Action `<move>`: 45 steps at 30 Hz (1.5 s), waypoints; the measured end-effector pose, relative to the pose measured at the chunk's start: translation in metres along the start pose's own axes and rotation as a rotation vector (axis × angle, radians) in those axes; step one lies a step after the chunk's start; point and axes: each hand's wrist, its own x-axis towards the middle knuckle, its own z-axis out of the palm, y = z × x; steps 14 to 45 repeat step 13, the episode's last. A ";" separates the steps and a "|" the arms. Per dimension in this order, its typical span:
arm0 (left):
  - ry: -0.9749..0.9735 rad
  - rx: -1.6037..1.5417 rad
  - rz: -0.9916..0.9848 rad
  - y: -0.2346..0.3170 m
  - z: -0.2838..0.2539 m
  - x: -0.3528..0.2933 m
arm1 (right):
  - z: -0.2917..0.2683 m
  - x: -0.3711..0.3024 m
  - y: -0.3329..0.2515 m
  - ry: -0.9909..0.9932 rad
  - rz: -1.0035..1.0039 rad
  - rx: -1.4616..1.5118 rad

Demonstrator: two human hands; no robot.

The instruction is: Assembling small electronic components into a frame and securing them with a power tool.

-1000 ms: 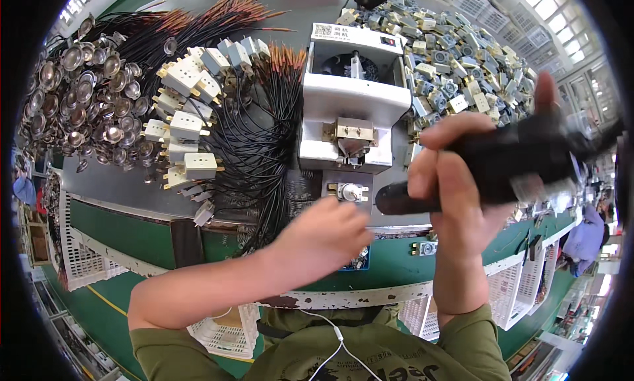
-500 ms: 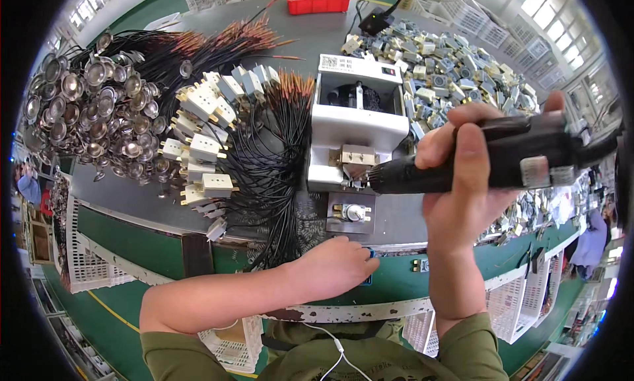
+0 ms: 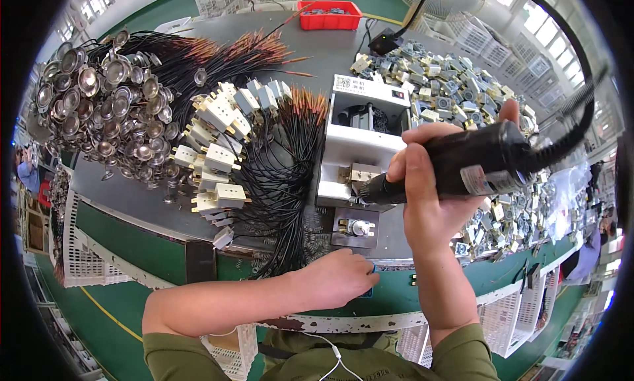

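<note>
Right now your right hand (image 3: 432, 189) is gripping the black electric screwdriver (image 3: 456, 166) with fingers wrapped fully around it, its tip hanging just in front of the white machine (image 3: 360, 143). Your left hand (image 3: 337, 278) is resting curled at the bench edge below that machine (whether it's pinching anything, I cannot tell), near the small metal fixture (image 3: 355, 228)
</note>
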 end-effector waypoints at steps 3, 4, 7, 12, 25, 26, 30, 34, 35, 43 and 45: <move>-0.015 -0.019 -0.011 0.000 -0.005 0.000 | 0.010 0.012 -0.006 -0.095 0.102 0.083; -0.017 -0.019 -0.008 0.000 -0.009 0.001 | 0.006 0.017 -0.005 -0.192 0.195 0.242; -0.031 -0.005 -0.027 0.003 -0.028 0.002 | -0.004 0.038 0.007 -0.428 0.276 0.435; 0.007 0.007 -0.084 -0.001 -0.050 -0.004 | -0.022 0.057 0.016 -0.672 0.468 0.513; -0.020 0.027 -0.118 -0.003 -0.052 -0.007 | -0.018 0.057 0.012 -0.652 0.498 0.507; -0.020 0.027 -0.118 -0.003 -0.052 -0.007 | -0.018 0.057 0.012 -0.652 0.498 0.507; -0.020 0.027 -0.118 -0.003 -0.052 -0.007 | -0.018 0.057 0.012 -0.652 0.498 0.507; -0.020 0.027 -0.118 -0.003 -0.052 -0.007 | -0.018 0.057 0.012 -0.652 0.498 0.507; -0.020 0.027 -0.118 -0.003 -0.052 -0.007 | -0.018 0.057 0.012 -0.652 0.498 0.507; -0.020 0.027 -0.118 -0.003 -0.052 -0.007 | -0.018 0.057 0.012 -0.652 0.498 0.507; -0.020 0.027 -0.118 -0.003 -0.052 -0.007 | -0.018 0.057 0.012 -0.652 0.498 0.507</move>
